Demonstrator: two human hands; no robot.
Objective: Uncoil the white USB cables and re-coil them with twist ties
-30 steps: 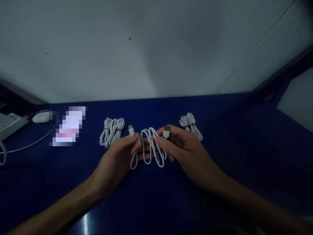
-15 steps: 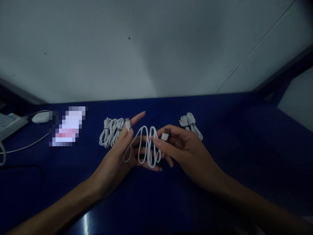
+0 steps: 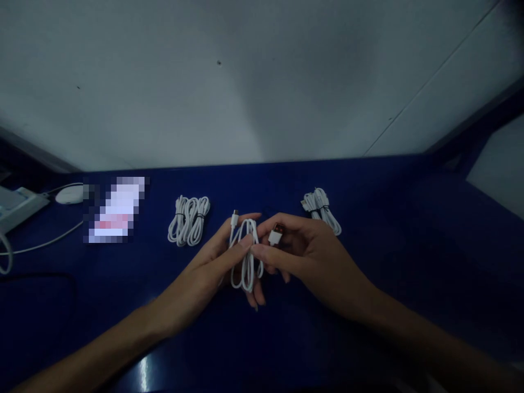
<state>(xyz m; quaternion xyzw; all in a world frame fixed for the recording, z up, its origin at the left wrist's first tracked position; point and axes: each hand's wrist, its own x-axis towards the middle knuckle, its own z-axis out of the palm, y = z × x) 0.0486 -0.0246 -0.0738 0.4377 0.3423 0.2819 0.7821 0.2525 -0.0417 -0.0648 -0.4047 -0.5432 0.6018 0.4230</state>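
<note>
A white USB cable (image 3: pixel 246 256) hangs in gathered loops between both hands above a dark blue table (image 3: pixel 368 262). My left hand (image 3: pixel 221 262) grips the loops, its thumb pressed on top, with the small plug end sticking up past the fingers. My right hand (image 3: pixel 303 251) pinches the larger USB plug (image 3: pixel 275 236) between thumb and forefinger, close against the left hand's fingertips.
A tied bundle of white cable (image 3: pixel 188 219) lies left of the hands; another tied bundle (image 3: pixel 321 208) lies behind the right hand. A white mouse (image 3: pixel 69 194), a loose cord and a pale box corner (image 3: pixel 16 204) sit far left. A pale wall rises behind the table.
The cable's loops, spread wide before, are now bunched tight together. My left hand, its forefinger stretched out half a second ago, has moved right and closed on the loops beside my right hand.
</note>
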